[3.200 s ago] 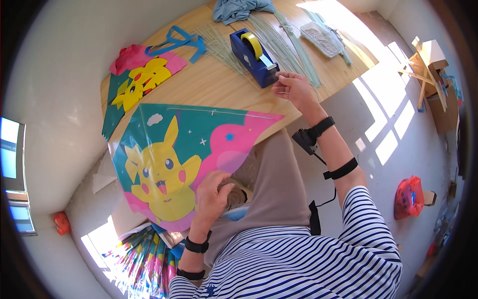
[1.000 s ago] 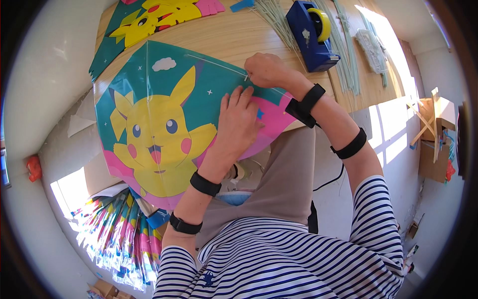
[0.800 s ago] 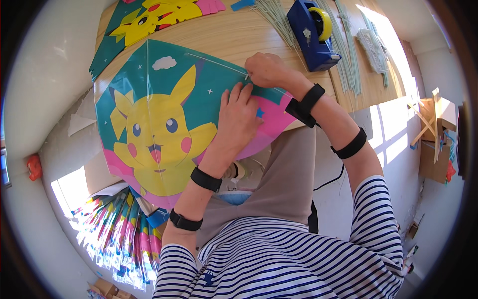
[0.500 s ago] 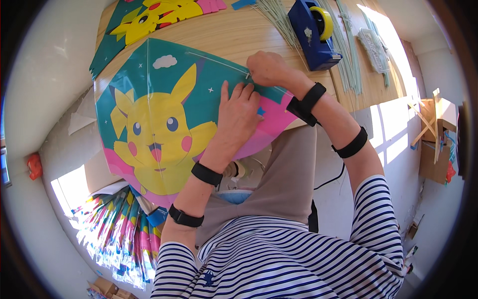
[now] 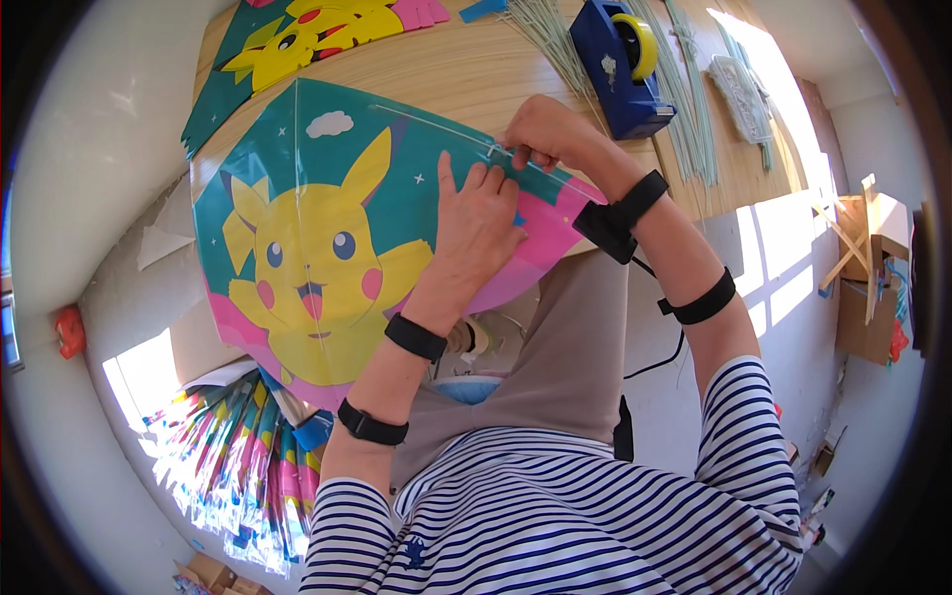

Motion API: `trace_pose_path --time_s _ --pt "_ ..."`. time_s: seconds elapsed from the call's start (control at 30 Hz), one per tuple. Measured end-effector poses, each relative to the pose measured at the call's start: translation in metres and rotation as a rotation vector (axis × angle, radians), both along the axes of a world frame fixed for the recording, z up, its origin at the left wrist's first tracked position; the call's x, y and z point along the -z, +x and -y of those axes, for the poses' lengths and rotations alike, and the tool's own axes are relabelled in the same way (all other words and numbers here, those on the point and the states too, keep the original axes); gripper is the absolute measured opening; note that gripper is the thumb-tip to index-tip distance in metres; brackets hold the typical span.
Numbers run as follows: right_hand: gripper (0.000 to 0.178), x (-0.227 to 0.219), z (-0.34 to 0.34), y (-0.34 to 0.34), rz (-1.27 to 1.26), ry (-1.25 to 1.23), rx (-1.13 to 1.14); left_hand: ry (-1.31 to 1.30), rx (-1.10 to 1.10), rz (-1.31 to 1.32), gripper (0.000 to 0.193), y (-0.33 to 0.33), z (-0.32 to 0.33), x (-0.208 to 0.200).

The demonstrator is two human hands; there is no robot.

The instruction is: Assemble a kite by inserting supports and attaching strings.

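Observation:
A kite sheet (image 5: 332, 268) with a large yellow cartoon figure on green and pink lies across the near table edge and hangs over my lap. Along its upper right edge runs a thin pale rod (image 5: 436, 121), with a small white fitting near its right part. My left hand (image 5: 476, 218) lies on the sheet, fingers stretched out and pressing it just below that fitting. At the same edge, right beside the fitting, my right hand (image 5: 545, 134) is closed, fingers curled and pinching the kite's edge; its fingertips are partly hidden.
Beyond the kite stand a blue tape dispenser (image 5: 620, 74) with yellow tape, bundles of thin pale rods (image 5: 550, 45) and a clear plastic box (image 5: 739, 97). More printed sheets (image 5: 253, 69) lie at the far left. Wrapped kites (image 5: 243, 471) are piled below left.
My right hand has shifted slightly right along the kite's edge and turned, showing its curled fingers and uncovering the fitting. The left hand stays nearly in place.

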State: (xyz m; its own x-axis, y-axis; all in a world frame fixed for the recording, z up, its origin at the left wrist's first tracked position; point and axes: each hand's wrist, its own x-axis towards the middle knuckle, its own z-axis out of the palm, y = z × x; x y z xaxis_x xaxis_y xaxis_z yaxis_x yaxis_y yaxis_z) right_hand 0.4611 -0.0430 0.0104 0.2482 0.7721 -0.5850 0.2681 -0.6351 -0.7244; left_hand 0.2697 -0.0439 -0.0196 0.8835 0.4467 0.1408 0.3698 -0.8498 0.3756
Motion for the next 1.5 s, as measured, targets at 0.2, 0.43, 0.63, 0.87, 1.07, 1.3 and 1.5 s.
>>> trace_pose_path --time_s 0.2,0.43,0.63,0.87,1.07,1.3,1.5 --pt "0.023 0.015 0.007 -0.006 0.027 0.054 0.109 0.014 -0.007 0.017 0.049 -0.001 0.001 0.002" --pt "0.014 0.018 0.02 0.006 0.512 0.414 0.25 -0.002 -0.013 -0.001 0.05 -0.001 0.002 0.0" --pt "0.011 0.028 0.03 -0.018 0.614 0.475 0.023 0.0 -0.023 -0.003 0.051 -0.002 0.002 0.002" --pt "0.011 0.053 0.01 -0.033 0.798 0.405 -0.081 -0.029 -0.03 0.007 0.053 -0.004 0.0 0.004" --pt "0.011 0.052 0.004 -0.024 0.75 0.398 -0.125 -0.036 -0.028 0.0 0.055 -0.008 -0.004 0.0" --pt "0.011 0.052 0.012 -0.024 0.769 0.385 -0.129 -0.055 -0.031 -0.05 0.057 -0.007 -0.001 -0.003" --pt "0.024 0.002 0.074 0.022 0.856 0.779 0.48 -0.088 -0.033 -0.052 0.062 -0.01 -0.001 -0.003"
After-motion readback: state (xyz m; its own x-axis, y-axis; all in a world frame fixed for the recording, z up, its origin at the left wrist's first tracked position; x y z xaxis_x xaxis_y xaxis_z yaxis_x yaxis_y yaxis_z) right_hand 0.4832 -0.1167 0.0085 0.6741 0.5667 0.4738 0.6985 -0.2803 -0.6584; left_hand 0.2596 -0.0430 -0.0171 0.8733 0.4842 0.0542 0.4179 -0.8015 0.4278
